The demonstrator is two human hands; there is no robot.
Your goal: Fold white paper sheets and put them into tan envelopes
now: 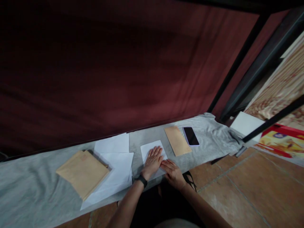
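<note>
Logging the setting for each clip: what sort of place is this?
Probably a home floor used as a workspace: terracotta floor tiles, a grey cloth spread out under brown envelopes, white paper sheets and a smartphone.

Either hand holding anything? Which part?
Nothing gripped. Left hand lies flat on the white paper; right hand presses its near right edge.

Dim room, dark red curtain [106, 63] filling most of the view

Terracotta tile floor [249, 190] down at 5 o'clock, black metal frame bars [261, 60] at 2 o'clock, and a grey cloth [28, 186] runs along the low bench from 8 to 3.
</note>
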